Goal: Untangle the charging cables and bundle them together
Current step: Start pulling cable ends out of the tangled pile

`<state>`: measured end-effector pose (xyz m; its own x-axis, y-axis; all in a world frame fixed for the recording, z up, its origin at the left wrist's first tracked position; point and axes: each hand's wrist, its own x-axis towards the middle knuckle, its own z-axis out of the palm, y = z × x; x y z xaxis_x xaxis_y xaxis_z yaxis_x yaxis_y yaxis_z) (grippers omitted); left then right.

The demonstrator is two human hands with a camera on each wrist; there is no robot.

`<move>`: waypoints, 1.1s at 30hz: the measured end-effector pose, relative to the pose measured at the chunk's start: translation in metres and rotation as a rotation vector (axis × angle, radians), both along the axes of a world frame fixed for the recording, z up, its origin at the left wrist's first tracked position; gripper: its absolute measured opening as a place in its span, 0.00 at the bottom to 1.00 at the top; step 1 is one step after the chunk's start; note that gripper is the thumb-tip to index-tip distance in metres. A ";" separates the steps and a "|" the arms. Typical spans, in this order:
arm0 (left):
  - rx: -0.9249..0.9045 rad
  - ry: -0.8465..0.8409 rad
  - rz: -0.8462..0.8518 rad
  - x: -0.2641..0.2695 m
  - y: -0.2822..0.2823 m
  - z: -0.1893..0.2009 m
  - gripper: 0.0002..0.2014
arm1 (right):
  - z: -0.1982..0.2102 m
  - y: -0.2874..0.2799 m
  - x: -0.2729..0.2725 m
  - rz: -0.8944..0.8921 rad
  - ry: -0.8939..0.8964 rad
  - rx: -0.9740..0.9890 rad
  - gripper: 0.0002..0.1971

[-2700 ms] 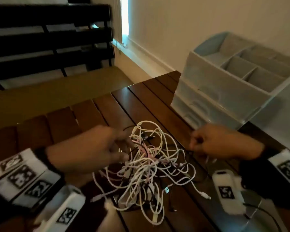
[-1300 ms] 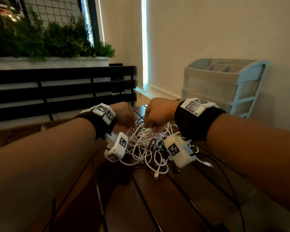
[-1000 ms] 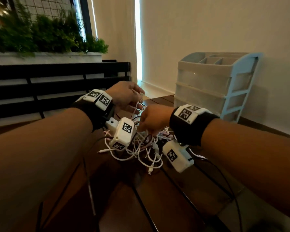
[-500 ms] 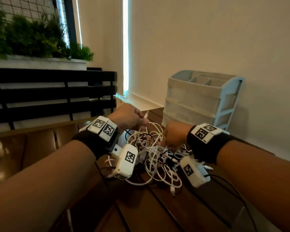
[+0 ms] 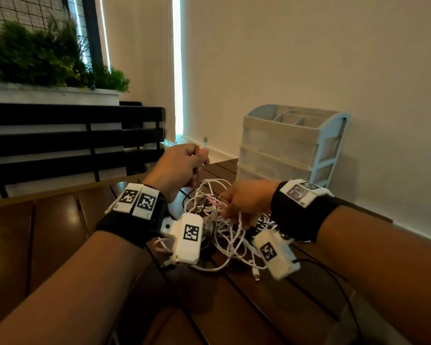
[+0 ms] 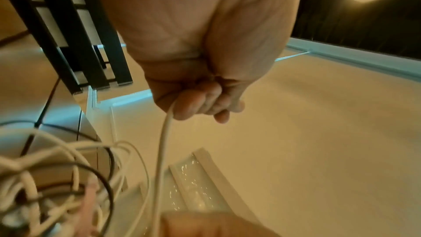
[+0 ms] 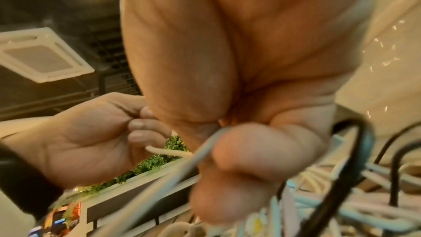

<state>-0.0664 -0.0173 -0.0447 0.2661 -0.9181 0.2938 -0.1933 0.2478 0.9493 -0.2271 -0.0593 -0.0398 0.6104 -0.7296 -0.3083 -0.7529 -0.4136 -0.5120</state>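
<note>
A tangle of white, black and pink charging cables [image 5: 224,227] lies on the dark wooden table [image 5: 246,307]. My left hand [image 5: 182,168] is raised above the pile's far left side and grips one white cable [image 6: 163,150], whose plug end [image 5: 205,143] sticks up past the fingers. This cable runs down from the fist into the tangle [image 6: 45,177]. My right hand [image 5: 246,202] sits low on the pile's right side, fingers curled round a white cable strand [image 7: 196,158]. Black cables [image 7: 355,159] loop beside it.
A pale blue and white drawer organiser [image 5: 291,143] stands at the table's far right against the wall. A black slatted bench back [image 5: 72,143] and a planter with green plants [image 5: 47,58] are on the left. A loose plug [image 5: 256,275] lies at the pile's near edge.
My left hand has pulled the white cable end up and away from the pile. The right hand stays low on the tangle, holding it. The head view has shifted slightly.
</note>
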 end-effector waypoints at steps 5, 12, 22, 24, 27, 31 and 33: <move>-0.040 -0.091 0.060 0.014 0.005 0.006 0.13 | 0.017 -0.011 -0.007 0.080 0.221 -0.271 0.06; -0.188 -0.079 0.075 -0.016 0.010 0.012 0.12 | 0.042 0.013 0.012 0.229 0.150 -0.638 0.13; -0.171 -0.195 0.182 0.009 0.016 0.013 0.13 | 0.003 -0.010 -0.002 0.120 0.153 -0.477 0.06; -0.166 -0.217 0.205 0.013 0.017 0.015 0.13 | 0.000 -0.012 -0.003 0.093 0.117 -0.497 0.06; -0.168 -0.226 0.237 0.021 0.020 0.021 0.13 | -0.005 -0.012 -0.006 0.038 0.013 -0.465 0.06; -0.139 -0.483 0.348 0.021 0.018 0.012 0.12 | 0.002 -0.007 -0.007 -0.014 -0.125 -0.511 0.05; -0.099 -0.606 0.336 0.008 0.017 0.008 0.13 | 0.010 -0.001 -0.004 0.032 -0.077 -0.617 0.08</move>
<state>-0.0582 -0.0001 -0.0366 0.2935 -0.7763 0.5579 -0.7631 0.1612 0.6259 -0.2313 -0.0600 -0.0298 0.6383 -0.7407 0.2098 -0.7061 -0.6718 -0.2238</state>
